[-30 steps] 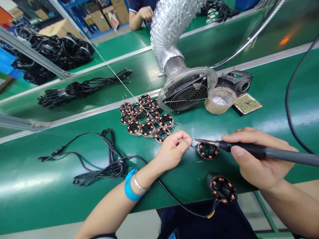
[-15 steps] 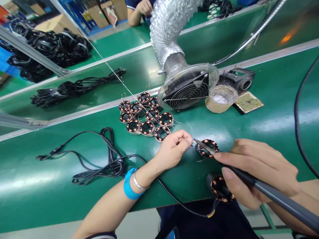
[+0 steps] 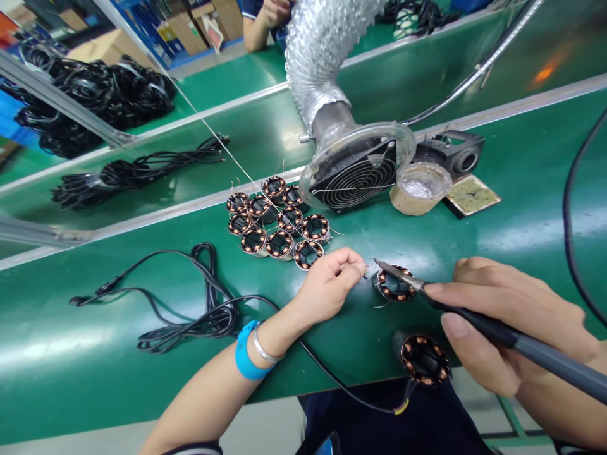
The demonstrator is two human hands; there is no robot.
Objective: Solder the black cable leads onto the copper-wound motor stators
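Observation:
My left hand [image 3: 332,284] is pinched on a small wire end; its fingertips hide most of it. In my right hand [image 3: 512,322] is a soldering iron [image 3: 497,328], its tip pointing left over a copper-wound stator [image 3: 395,283], a little apart from my left fingertips. Nearer the table edge stands a second stator [image 3: 424,359], with a black cable [image 3: 332,373] joined to it by coloured wires. That cable runs under my left wrist to a coil [image 3: 213,316] on the left.
Several stators [image 3: 279,243] stand in a group behind my left hand. A fume fan [image 3: 355,177] with a foil duct [image 3: 317,57], a round pot [image 3: 420,189] and a sponge tray [image 3: 474,194] are at the back. Another person's hand [image 3: 276,11] shows beyond.
My right hand has moved right with the soldering iron, so the tip has drawn back from my left fingertips. More of the near stator shows. The bundled cables behind have shifted slightly left.

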